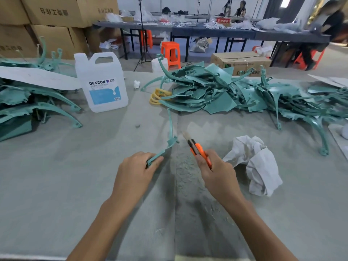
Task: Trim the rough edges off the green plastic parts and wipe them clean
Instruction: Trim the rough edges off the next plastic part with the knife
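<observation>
My left hand (pixel 134 171) grips the near end of a thin curved green plastic part (pixel 171 132) that runs away from me across the grey table. My right hand (pixel 216 173) holds an orange utility knife (pixel 197 148), its tip pointing up and left, a short way right of the part. A crumpled white cloth (pixel 258 164) lies on the table just right of my right hand. A large heap of green parts (pixel 235 95) fills the far right; another stack of green parts (pixel 28 102) sits at the far left.
A clear plastic jug labelled DEXCON (pixel 102 81) stands at the back left of centre. A yellow part (pixel 157 96) lies beside the right heap. Green shavings (pixel 186 178) litter the table between my hands. Cardboard boxes (pixel 52 16), orange stools (pixel 170 51) and people at tables are beyond.
</observation>
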The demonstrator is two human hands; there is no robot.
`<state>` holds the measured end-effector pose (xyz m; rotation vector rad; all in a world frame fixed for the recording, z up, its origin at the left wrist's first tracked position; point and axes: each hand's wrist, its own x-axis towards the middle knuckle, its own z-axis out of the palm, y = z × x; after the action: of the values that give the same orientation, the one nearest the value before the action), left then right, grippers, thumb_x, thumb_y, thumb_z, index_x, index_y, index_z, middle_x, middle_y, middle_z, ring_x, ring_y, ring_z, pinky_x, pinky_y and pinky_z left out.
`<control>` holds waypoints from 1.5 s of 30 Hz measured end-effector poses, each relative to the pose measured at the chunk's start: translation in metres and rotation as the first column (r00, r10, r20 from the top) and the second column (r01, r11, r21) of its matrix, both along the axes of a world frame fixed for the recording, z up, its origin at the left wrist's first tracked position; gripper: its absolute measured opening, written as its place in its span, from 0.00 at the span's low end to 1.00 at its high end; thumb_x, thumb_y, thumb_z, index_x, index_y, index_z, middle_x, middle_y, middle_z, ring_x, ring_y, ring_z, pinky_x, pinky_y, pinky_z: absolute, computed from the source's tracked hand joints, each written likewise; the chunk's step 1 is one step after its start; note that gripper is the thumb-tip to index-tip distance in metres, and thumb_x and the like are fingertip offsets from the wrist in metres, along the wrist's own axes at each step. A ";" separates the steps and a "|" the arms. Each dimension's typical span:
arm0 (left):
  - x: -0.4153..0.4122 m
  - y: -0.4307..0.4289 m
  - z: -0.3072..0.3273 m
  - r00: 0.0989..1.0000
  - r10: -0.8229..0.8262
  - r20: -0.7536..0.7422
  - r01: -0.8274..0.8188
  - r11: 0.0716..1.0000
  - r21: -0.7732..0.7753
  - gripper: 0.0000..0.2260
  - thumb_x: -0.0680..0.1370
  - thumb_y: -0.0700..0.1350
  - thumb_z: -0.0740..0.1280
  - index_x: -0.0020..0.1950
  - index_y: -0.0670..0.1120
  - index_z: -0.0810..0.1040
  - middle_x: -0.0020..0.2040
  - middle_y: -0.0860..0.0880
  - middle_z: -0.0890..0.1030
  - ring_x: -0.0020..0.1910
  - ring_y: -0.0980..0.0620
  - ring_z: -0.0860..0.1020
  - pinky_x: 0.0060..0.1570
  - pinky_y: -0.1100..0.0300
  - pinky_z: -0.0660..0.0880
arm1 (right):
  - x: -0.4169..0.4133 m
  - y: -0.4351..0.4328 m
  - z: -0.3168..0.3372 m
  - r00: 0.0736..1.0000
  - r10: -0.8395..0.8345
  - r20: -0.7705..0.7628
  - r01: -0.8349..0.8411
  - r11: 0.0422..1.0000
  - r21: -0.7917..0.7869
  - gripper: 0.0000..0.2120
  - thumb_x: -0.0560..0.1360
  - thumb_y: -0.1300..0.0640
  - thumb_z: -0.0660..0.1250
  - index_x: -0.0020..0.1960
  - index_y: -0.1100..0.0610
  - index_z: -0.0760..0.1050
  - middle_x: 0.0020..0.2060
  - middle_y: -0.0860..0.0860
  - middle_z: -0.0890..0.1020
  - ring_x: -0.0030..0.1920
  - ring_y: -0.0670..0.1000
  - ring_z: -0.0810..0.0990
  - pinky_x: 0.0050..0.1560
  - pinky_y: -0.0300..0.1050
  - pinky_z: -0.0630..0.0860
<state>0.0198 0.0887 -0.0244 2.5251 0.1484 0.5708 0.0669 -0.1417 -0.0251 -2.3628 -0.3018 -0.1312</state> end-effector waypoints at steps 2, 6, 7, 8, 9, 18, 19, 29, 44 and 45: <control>-0.002 0.001 -0.010 1.000 -0.009 -0.011 0.007 0.983 -0.184 0.04 0.77 0.54 0.71 0.43 0.58 0.82 0.36 0.59 0.77 0.38 0.59 0.76 0.36 0.63 0.66 | -0.002 -0.003 -0.003 0.998 -0.030 -0.055 0.034 0.997 0.069 0.13 0.83 0.39 0.56 0.51 0.47 0.71 0.31 0.51 0.79 0.33 0.55 0.80 0.41 0.60 0.80; -0.008 0.001 -0.028 0.995 0.016 -0.096 -0.049 0.934 -0.354 0.03 0.79 0.52 0.69 0.51 0.58 0.82 0.45 0.59 0.79 0.48 0.54 0.79 0.46 0.60 0.71 | -0.022 0.000 -0.003 0.997 0.035 -0.067 -0.026 0.990 0.138 0.11 0.82 0.40 0.59 0.50 0.46 0.73 0.31 0.52 0.79 0.33 0.54 0.79 0.39 0.60 0.80; -0.008 0.000 -0.030 0.994 0.047 -0.097 -0.076 0.945 -0.319 0.05 0.80 0.55 0.67 0.48 0.57 0.80 0.43 0.56 0.79 0.46 0.51 0.79 0.44 0.57 0.71 | -0.030 0.003 -0.001 0.997 0.055 -0.050 -0.047 0.986 0.160 0.11 0.81 0.39 0.59 0.50 0.45 0.73 0.31 0.52 0.79 0.31 0.53 0.79 0.38 0.60 0.79; -0.007 -0.001 -0.030 0.992 0.067 -0.107 -0.093 0.961 -0.260 0.10 0.80 0.58 0.64 0.45 0.54 0.78 0.40 0.54 0.79 0.43 0.48 0.78 0.41 0.55 0.70 | -0.038 0.007 0.001 0.997 0.071 -0.028 -0.065 0.982 0.179 0.12 0.80 0.37 0.59 0.50 0.45 0.72 0.31 0.51 0.79 0.30 0.51 0.79 0.37 0.59 0.79; -0.006 -0.003 -0.030 0.991 0.074 -0.116 -0.097 0.973 -0.209 0.15 0.80 0.60 0.61 0.43 0.52 0.76 0.38 0.52 0.78 0.42 0.45 0.78 0.39 0.54 0.69 | -0.045 0.011 0.004 0.996 0.088 0.002 -0.087 0.980 0.177 0.14 0.79 0.34 0.57 0.50 0.44 0.72 0.31 0.50 0.80 0.29 0.50 0.78 0.35 0.57 0.78; -0.003 -0.021 -0.031 0.987 0.067 -0.147 -0.087 0.988 -0.130 0.11 0.81 0.57 0.59 0.42 0.54 0.72 0.35 0.56 0.74 0.38 0.49 0.74 0.36 0.56 0.64 | -0.063 0.025 0.025 0.960 0.245 0.136 -0.241 0.969 -0.049 0.14 0.78 0.32 0.52 0.49 0.42 0.65 0.27 0.46 0.71 0.32 0.52 0.74 0.32 0.48 0.68; -0.002 -0.020 -0.033 0.986 0.071 -0.149 -0.091 0.987 -0.130 0.11 0.81 0.55 0.60 0.41 0.54 0.71 0.34 0.56 0.73 0.37 0.49 0.73 0.35 0.56 0.63 | -0.062 0.025 0.024 0.956 0.259 0.136 -0.250 0.965 -0.079 0.14 0.79 0.33 0.53 0.51 0.43 0.65 0.26 0.45 0.69 0.32 0.52 0.74 0.32 0.49 0.67; -0.006 -0.019 -0.034 0.996 0.042 -0.078 -0.057 0.976 -0.208 0.17 0.81 0.59 0.58 0.50 0.48 0.79 0.37 0.54 0.78 0.37 0.49 0.76 0.35 0.58 0.65 | -0.027 0.014 0.035 0.992 0.061 0.106 -0.042 0.984 -0.174 0.15 0.81 0.37 0.54 0.50 0.48 0.69 0.27 0.48 0.74 0.31 0.54 0.77 0.35 0.52 0.75; -0.005 -0.019 -0.035 0.996 0.054 -0.068 -0.067 0.976 -0.205 0.14 0.82 0.57 0.59 0.50 0.49 0.78 0.38 0.56 0.77 0.37 0.52 0.74 0.33 0.66 0.64 | -0.027 0.015 0.045 0.992 0.114 0.061 -0.102 0.980 -0.173 0.14 0.81 0.38 0.57 0.49 0.48 0.71 0.28 0.49 0.75 0.31 0.51 0.76 0.36 0.53 0.75; -0.005 -0.019 -0.035 0.996 0.049 -0.071 -0.063 0.974 -0.216 0.14 0.82 0.57 0.59 0.50 0.50 0.78 0.39 0.56 0.78 0.38 0.52 0.75 0.34 0.63 0.65 | -0.030 0.018 0.045 0.990 0.115 0.087 -0.102 0.984 -0.143 0.14 0.81 0.38 0.58 0.49 0.47 0.71 0.27 0.49 0.75 0.30 0.51 0.76 0.35 0.53 0.75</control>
<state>0.0152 0.0695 -0.0597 2.3327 0.2916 0.4672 0.0368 -0.1233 0.0196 -2.4747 -0.4992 -0.1756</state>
